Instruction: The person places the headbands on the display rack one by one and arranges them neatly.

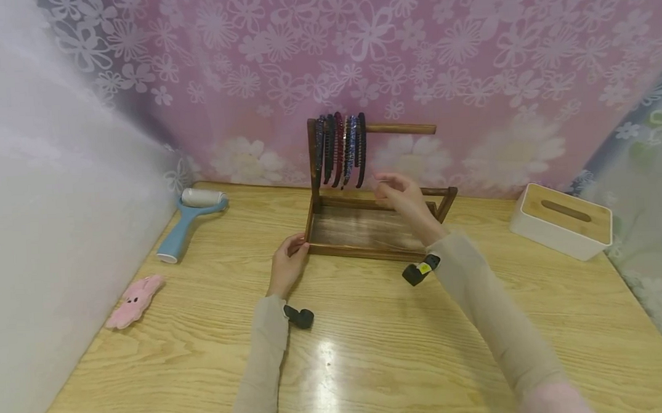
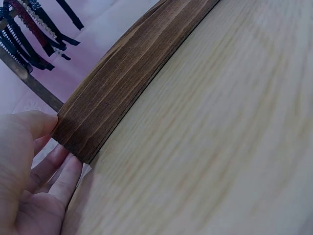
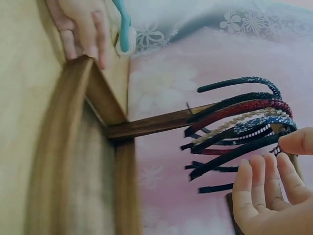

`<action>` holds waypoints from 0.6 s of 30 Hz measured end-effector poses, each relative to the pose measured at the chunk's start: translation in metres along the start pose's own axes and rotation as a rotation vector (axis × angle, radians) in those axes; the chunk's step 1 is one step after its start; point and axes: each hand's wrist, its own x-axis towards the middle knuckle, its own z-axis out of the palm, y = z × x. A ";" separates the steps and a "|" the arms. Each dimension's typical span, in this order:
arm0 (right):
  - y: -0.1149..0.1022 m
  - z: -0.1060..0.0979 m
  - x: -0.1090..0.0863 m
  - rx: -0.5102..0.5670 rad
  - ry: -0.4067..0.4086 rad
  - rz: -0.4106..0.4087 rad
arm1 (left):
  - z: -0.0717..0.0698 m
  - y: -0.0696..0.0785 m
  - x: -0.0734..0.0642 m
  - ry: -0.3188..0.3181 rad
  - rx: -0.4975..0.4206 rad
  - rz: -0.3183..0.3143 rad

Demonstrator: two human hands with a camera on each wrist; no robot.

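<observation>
A dark wooden headband rack stands on the table, with a shallow tray below and a bar above. Several headbands, among them black, red and blue glittery ones, hang from the bar towards its left end. My left hand grips the tray's front left corner; in the left wrist view its thumb lies at the upper edge and its fingers at the lower one. My right hand hovers over the tray, right of the headbands, with fingers loosely bent. Thumb and fingertips stand apart there, close to the outermost black headband.
To the left lie a blue-handled lint roller and a pink plush animal. At the right stands a white tissue box with a wooden lid. A pink flowered curtain hangs right behind the rack.
</observation>
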 end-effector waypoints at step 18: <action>0.089 -0.046 -0.068 -0.046 0.104 -0.028 | -0.001 0.001 -0.005 0.008 0.006 -0.012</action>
